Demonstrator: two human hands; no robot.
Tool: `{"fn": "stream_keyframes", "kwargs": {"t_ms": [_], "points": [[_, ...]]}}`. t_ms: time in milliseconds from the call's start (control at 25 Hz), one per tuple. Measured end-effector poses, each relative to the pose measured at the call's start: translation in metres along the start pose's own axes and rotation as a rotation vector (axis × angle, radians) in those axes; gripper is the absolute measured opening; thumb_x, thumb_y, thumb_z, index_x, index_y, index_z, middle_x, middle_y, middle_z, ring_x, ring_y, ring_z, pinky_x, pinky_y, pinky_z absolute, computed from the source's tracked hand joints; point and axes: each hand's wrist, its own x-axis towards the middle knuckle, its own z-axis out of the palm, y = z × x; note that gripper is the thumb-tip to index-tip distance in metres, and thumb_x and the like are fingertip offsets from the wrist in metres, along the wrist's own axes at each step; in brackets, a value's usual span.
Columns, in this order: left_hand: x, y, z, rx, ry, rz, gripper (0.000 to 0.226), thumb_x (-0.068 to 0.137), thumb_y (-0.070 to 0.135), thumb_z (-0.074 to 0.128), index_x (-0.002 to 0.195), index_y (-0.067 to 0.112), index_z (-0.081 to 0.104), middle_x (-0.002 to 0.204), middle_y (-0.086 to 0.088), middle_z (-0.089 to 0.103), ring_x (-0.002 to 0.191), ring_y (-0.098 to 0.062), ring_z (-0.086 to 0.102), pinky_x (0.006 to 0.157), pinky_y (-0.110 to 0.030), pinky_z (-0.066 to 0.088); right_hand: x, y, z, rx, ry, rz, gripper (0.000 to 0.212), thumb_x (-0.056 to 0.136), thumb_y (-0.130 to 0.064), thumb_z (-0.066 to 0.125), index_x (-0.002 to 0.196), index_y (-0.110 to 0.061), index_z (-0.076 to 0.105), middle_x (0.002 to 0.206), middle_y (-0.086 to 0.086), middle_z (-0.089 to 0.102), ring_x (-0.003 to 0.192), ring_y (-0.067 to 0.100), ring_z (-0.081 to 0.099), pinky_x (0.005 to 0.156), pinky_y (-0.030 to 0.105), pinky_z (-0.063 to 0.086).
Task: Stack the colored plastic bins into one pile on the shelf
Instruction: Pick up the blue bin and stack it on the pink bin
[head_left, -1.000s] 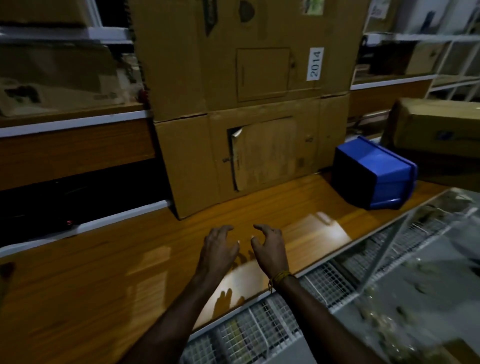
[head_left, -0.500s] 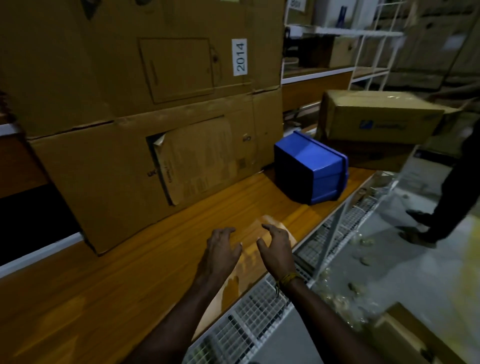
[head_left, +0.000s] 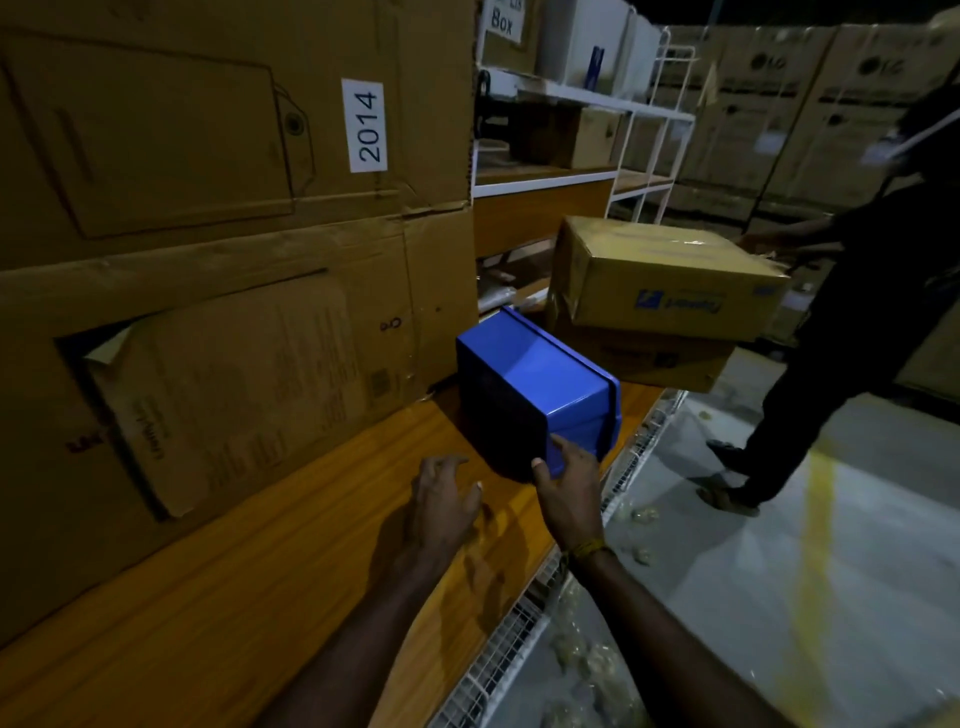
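Note:
A blue plastic bin (head_left: 540, 387) lies tipped on its side on the orange wooden shelf (head_left: 291, 551), its rim pointing right. My right hand (head_left: 569, 491) touches the bin's near lower corner with thumb and fingertips, fingers spread, not clearly gripping. A short way left of the bin, my left hand (head_left: 444, 506) hovers over the shelf with fingers apart and holds nothing. No other colored bin shows.
Large cardboard boxes (head_left: 208, 260) stand on the shelf behind and left of the bin. Two smaller cartons (head_left: 660, 280) sit stacked just right of it. A person in dark clothes (head_left: 852, 332) stands on the concrete floor at right. A wire-mesh shelf edge (head_left: 498, 654) runs below.
The view has swung right and closer to the bin. Both hands moved forward; my right hand has reached the bin's near corner. A person has come into view at right.

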Motion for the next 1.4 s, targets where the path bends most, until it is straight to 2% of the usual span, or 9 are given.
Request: {"fn": "stream_keyframes", "kwargs": {"t_ms": [80, 240, 560, 720, 880, 1080, 1160, 1280, 1400], "points": [[0.013, 0.012, 0.012, -0.03, -0.029, 0.034, 0.043, 0.091, 0.026, 0.064, 0.132, 0.019, 0.054, 0.136, -0.009, 0.048, 0.122, -0.026, 0.051, 0.095, -0.035, 0.045, 0.025, 0.005, -0.008, 0.014, 0.049, 0.013, 0.047, 0.096, -0.025, 0.058, 0.141, -0.011, 0.049, 0.139, 0.016, 0.045, 0.128, 0.032, 0.046, 0.103, 0.041, 0.041], [0.045, 0.033, 0.03, -0.033, -0.034, 0.108, 0.043, 0.093, 0.026, 0.06, 0.134, 0.02, 0.053, 0.138, -0.006, 0.048, 0.125, -0.022, 0.049, 0.093, -0.024, 0.038, 0.067, 0.021, -0.014, 0.029, 0.144, 0.07, 0.05, 0.097, -0.028, 0.057, 0.143, -0.015, 0.045, 0.146, 0.015, 0.04, 0.132, 0.032, 0.043, 0.105, 0.044, 0.039], [0.087, 0.086, 0.077, -0.019, -0.064, 0.221, 0.039, 0.094, 0.021, 0.056, 0.134, 0.019, 0.052, 0.142, -0.004, 0.05, 0.135, -0.019, 0.045, 0.109, -0.031, 0.038, 0.13, 0.05, -0.03, -0.02, 0.197, 0.16, 0.06, 0.095, -0.028, 0.056, 0.15, -0.018, 0.032, 0.147, 0.02, 0.036, 0.129, 0.041, 0.042, 0.098, 0.051, 0.042], [0.096, 0.094, 0.102, 0.033, -0.089, 0.182, 0.042, 0.093, 0.023, 0.058, 0.134, 0.017, 0.053, 0.14, -0.006, 0.053, 0.131, -0.023, 0.05, 0.11, -0.037, 0.041, 0.157, 0.075, -0.034, 0.021, 0.133, 0.17, 0.048, 0.096, -0.031, 0.052, 0.143, -0.02, 0.042, 0.144, 0.019, 0.042, 0.13, 0.041, 0.041, 0.099, 0.057, 0.043], [0.083, 0.09, 0.105, 0.078, -0.038, 0.11, 0.039, 0.093, 0.021, 0.06, 0.13, 0.012, 0.056, 0.137, -0.007, 0.053, 0.131, -0.022, 0.047, 0.111, -0.038, 0.038, 0.166, 0.084, -0.029, 0.161, 0.158, 0.103, 0.027, 0.093, -0.021, 0.056, 0.119, -0.016, 0.058, 0.125, 0.018, 0.056, 0.119, 0.037, 0.047, 0.092, 0.047, 0.042], [0.072, 0.092, 0.081, 0.146, 0.13, -0.026, 0.034, 0.096, 0.036, 0.056, 0.125, 0.018, 0.061, 0.12, -0.006, 0.061, 0.114, -0.022, 0.055, 0.099, -0.039, 0.046, 0.134, 0.062, -0.006, 0.248, 0.076, -0.042, 0.019, 0.092, -0.017, 0.058, 0.109, -0.023, 0.061, 0.115, 0.009, 0.058, 0.107, 0.032, 0.051, 0.089, 0.049, 0.046], [0.065, 0.087, 0.068, 0.094, 0.176, -0.105, 0.037, 0.095, 0.047, 0.052, 0.122, 0.023, 0.062, 0.115, -0.004, 0.065, 0.107, -0.019, 0.06, 0.091, -0.039, 0.051, 0.107, 0.048, 0.004, 0.259, 0.018, -0.177, 0.02, 0.088, -0.015, 0.06, 0.106, -0.023, 0.064, 0.109, 0.006, 0.06, 0.104, 0.029, 0.051, 0.09, 0.043, 0.042], [0.051, 0.068, 0.044, -0.147, 0.277, -0.265, 0.045, 0.089, 0.065, 0.047, 0.103, 0.026, 0.066, 0.097, 0.0, 0.071, 0.089, -0.02, 0.067, 0.079, -0.044, 0.057, 0.057, 0.032, 0.02, 0.231, -0.095, -0.328, 0.023, 0.082, -0.016, 0.061, 0.101, -0.026, 0.068, 0.1, 0.001, 0.061, 0.101, 0.024, 0.051, 0.087, 0.026, 0.032], [0.032, 0.042, 0.014, -0.318, 0.269, -0.491, 0.03, 0.092, 0.041, 0.059, 0.11, 0.017, 0.065, 0.086, -0.006, 0.069, 0.067, -0.022, 0.062, 0.061, -0.036, 0.053, 0.011, 0.027, 0.035, 0.174, -0.173, -0.381, 0.026, 0.081, -0.012, 0.064, 0.101, -0.027, 0.069, 0.098, 0.0, 0.058, 0.101, 0.02, 0.046, 0.083, 0.026, 0.031]]}}
